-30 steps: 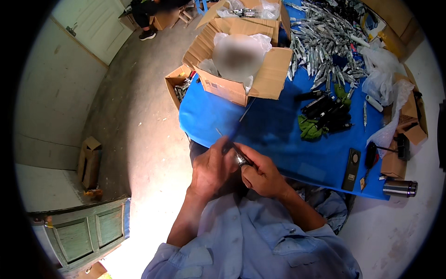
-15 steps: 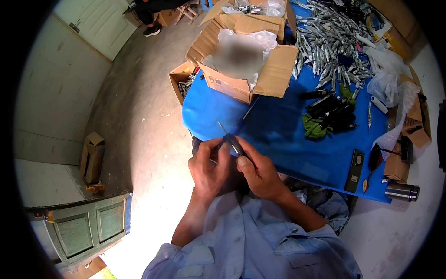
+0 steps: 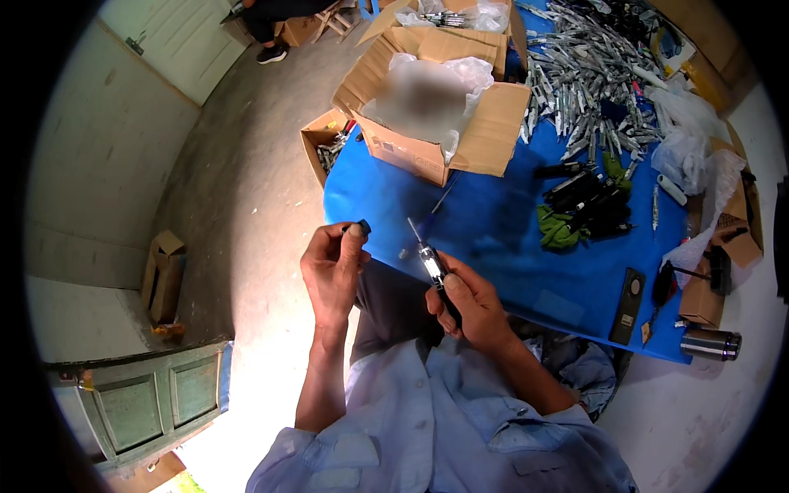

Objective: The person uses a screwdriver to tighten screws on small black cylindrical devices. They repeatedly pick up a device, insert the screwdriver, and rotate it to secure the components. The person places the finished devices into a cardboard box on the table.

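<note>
My right hand [image 3: 470, 302] is wrapped round a black pen-shaped tool [image 3: 432, 267], which tilts up and to the left. The tool has a bright silvery band around its middle and a thin pale tip at its upper end. Off to the left, my left hand [image 3: 331, 267] pinches a small dark cap-like piece [image 3: 362, 228] between thumb and fingers. The two hands are apart, just in front of the blue-covered table [image 3: 493, 230]. A small pale bit [image 3: 403, 253] shows at the table's near edge, between the hands; its kind cannot be made out.
An open cardboard box [image 3: 407, 152] with plastic lining stands at the back. A heap of silvery pen-like pieces [image 3: 583, 82] covers the far right. Nearer lie black pen-shaped tools [image 3: 579, 193] on green cloth [image 3: 559, 230]. A metal flask [image 3: 712, 342] lies at the right edge.
My hands have separated: the left has moved left, carrying the small dark piece away from the tool. The right hand has shifted slightly right and down, and the tool's silvery band now shows.
</note>
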The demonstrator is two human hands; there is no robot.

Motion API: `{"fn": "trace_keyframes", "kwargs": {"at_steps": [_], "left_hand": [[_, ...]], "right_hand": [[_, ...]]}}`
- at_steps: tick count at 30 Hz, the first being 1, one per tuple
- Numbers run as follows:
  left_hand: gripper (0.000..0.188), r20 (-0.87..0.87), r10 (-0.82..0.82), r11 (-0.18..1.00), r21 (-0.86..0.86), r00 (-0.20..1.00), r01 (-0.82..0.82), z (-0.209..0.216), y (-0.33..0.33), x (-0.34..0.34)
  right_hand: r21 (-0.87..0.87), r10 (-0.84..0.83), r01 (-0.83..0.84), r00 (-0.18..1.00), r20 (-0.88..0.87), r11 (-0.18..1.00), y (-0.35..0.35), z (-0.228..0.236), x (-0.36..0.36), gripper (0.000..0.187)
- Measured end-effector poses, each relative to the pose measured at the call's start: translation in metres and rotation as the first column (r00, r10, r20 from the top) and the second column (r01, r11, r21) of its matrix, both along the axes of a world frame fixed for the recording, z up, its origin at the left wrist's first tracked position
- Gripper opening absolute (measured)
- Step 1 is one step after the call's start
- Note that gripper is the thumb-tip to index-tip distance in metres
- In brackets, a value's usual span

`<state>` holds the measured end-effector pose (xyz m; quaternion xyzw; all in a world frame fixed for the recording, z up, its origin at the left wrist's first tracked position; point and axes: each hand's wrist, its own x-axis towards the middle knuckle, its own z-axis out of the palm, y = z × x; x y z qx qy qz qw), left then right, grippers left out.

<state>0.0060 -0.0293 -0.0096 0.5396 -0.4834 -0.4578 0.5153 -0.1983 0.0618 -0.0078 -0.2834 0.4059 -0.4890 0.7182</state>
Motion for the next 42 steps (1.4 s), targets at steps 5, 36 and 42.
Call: {"fn": "trace_keyframes", "kwargs": {"at_steps": [5,36,42], "left_hand": [[0.034,-0.051,-0.132,0.986,0.097,0.990,0.137,-0.006,0.020,-0.005],[0.019,0.034,-0.398,0.913,0.116,0.917,0.392,-0.011,0.065,0.007],[0.014,-0.108,-0.299,0.935,0.164,0.948,0.314,-0.026,0.068,0.014]], "right_hand": [[0.035,0.006,-0.007,0.999,0.031,0.999,-0.007,-0.002,-0.008,0.042],[-0.013,-0.037,0.035,0.961,-0.273,0.999,-0.017,-0.008,0.012,0.024],[0.010,0.045,-0.044,0.963,-0.265,0.999,-0.019,-0.005,0.014,0.030]]}}
